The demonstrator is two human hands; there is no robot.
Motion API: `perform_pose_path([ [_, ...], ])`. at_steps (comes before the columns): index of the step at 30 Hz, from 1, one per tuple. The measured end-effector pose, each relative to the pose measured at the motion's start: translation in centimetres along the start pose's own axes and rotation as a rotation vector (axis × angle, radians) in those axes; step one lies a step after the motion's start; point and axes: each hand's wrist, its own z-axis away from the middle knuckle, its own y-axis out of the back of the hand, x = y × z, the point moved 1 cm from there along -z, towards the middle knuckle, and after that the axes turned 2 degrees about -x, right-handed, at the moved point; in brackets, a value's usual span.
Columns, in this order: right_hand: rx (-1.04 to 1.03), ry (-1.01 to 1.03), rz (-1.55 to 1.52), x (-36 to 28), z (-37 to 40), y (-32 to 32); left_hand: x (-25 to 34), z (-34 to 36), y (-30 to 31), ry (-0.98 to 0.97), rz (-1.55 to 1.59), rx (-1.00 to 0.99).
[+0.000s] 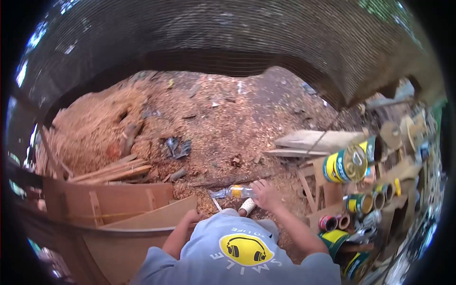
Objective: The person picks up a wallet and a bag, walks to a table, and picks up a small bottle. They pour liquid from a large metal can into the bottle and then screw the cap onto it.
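Note:
My right hand (267, 194) is closed around one end of a clear plastic bottle (241, 191) with a yellow label. The bottle lies nearly level, pointing left, above the shavings-covered ground. At its left end is a crumpled clear and bluish piece of plastic (218, 194). My left hand (192, 217) is low beside the right end of a thin wooden board (161, 214); its fingers are mostly hidden, so its grip does not show. Between my hands are my grey shirt (204, 247) with a yellow print and a white perforated shoe (248, 206).
On the right stand several tins, one large yellow-and-green tin (345, 164) among them, beside wood offcuts. Planks (318, 140) lie beyond. To the left are a reddish wooden panel (118, 202) and a heap of sawdust (95, 128). Dark netting (213, 35) hangs across the back.

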Motion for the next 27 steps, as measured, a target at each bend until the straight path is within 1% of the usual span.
perform_pose_path([
  [1, 0.033, 0.067, 0.035, 0.6, 0.0, 0.7, 0.6, 0.7, 1.0, 0.062, 0.118, -0.054],
  [2, 0.07, 0.127, 0.071, 1.6, 0.2, 1.3, 0.2, 0.2, 0.8, 0.06, 0.178, 0.004],
  [3, 0.149, -0.006, -0.049, 4.9, 1.5, 2.1, -1.1, -1.3, 0.0, 0.057, 0.233, 0.057],
  [4, 0.156, -0.148, -0.134, 6.9, 2.3, 1.4, -2.0, -1.9, -0.8, 0.052, 0.277, 0.101],
  [5, 0.173, -0.29, -0.22, 9.1, 3.1, 0.6, -1.5, -1.1, -0.3, 0.018, 0.358, 0.16],
  [7, 0.093, -0.607, -0.308, 12.4, 6.6, -5.0, -0.3, 2.7, -0.1, -0.015, 0.392, 0.221],
  [8, 0.093, -0.788, -0.348, 14.5, 8.3, -6.7, 1.0, 2.2, 1.2, -0.068, 0.386, 0.252],
  [9, 0.092, -0.988, -0.401, 15.4, 11.1, -6.9, -0.4, 0.6, -0.8, -0.001, 0.452, 0.156],
  [10, -0.153, -0.974, -0.607, 13.1, 9.8, -5.3, -1.9, -1.3, -2.4, 0.074, 0.496, 0.05],
  [11, -0.148, -0.925, -0.756, 9.5, 7.5, -3.2, -0.2, 0.9, -1.6, 0.018, 0.433, 0.082],
  [12, -0.187, -0.86, -0.699, 5.8, 5.5, 0.6, 0.9, 1.7, -1.5, -0.012, 0.399, 0.074],
  [13, -0.087, -0.703, -0.458, 5.9, 5.2, -3.1, 0.5, 2.0, -2.3, -0.035, 0.377, 0.078],
  [14, -0.082, -0.538, -0.284, 4.3, 4.1, -1.9, -2.0, -0.4, -4.2, -0.118, 0.31, 0.01],
  [15, -0.09, -0.446, -0.104, 2.3, 2.6, 0.2, -4.2, -2.8, -5.1, -0.186, 0.249, -0.054],
  [17, 0.044, -0.31, 0.045, 1.7, 1.8, -1.1, -1.5, -1.8, -3.4, -0.07, 0.165, -0.011],
  [18, 0.105, -0.236, 0.123, 1.6, 1.7, -1.5, 0.7, -0.9, -2.1, -0.01, 0.131, 0.014],
  [19, 0.257, -0.137, 0.144, 1.4, 2.0, 0.1, 1.4, -1.2, -1.3, -0.027, 0.122, 0.041],
  [22, 0.094, -0.333, 0.144, 7.7, 5.1, -1.1, 3.4, -2.1, 0.7, 0.017, 0.366, -0.055],
  [23, 0.172, -0.882, -0.096, 10.3, 7.3, -0.7, 3.9, -1.9, 1.3, -0.033, 0.442, -0.036],
  [24, 0.251, -1.421, -0.348, 12.1, 8.9, 0.1, 4.2, -2.1, 1.5, -0.042, 0.46, -0.029],
  [26, 0.112, -1.396, -0.311, 10.6, 10.3, -1.0, 4.6, -2.4, 2.2, -0.058, 0.494, -0.017],
  [27, 0.059, -1.383, -0.293, 9.9, 10.5, -1.2, 5.8, -2.6, 3.2, -0.09, 0.523, -0.008],
])
